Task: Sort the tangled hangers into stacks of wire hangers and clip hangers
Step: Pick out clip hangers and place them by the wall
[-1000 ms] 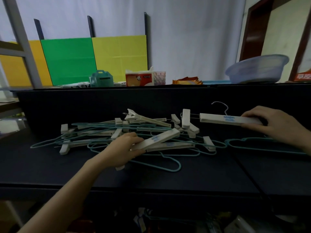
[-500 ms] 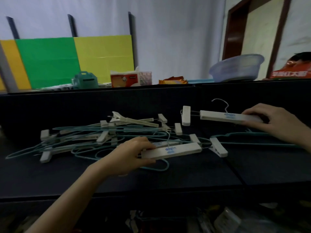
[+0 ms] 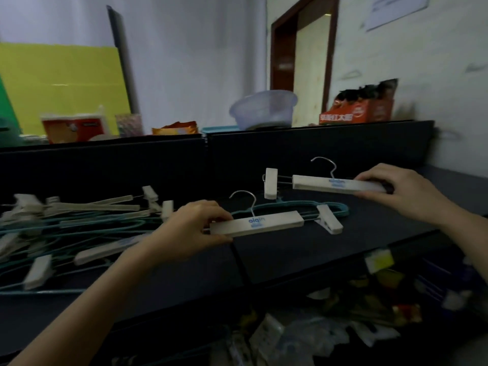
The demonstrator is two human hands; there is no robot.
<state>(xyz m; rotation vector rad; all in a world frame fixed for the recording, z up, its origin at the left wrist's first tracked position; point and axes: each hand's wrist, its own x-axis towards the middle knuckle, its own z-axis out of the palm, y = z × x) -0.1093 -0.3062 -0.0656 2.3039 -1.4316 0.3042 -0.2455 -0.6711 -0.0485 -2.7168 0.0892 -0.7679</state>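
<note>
- Tangled heap of teal wire hangers and white clip hangers: sprawls over the left of the dark counter, much blurred.
- Left hand: fingers and thumb pinch the left end of a white plastic clip hanger with blue lettering. Half a second ago this hanger lay against the heap's right edge; it is now drawn out to the right and stands apart from the heap.
- That hanger's bar sits roughly level, metal hook upward, its right-end clip tilted low near the counter. Whether the clip touches cannot be told.
- Right hand: still grips the right end of a second white clip hanger, held above the counter near the back panel, hook up, its left clip hanging down.
- Single teal wire hanger: lies on the counter between the two held hangers, partly behind the nearer one.
- View has swung right since the earlier frames: the green board is nearly out of sight, and the doorway and a red carton show more fully.
- Translucent blue plastic basin: on the ledge behind.
</note>
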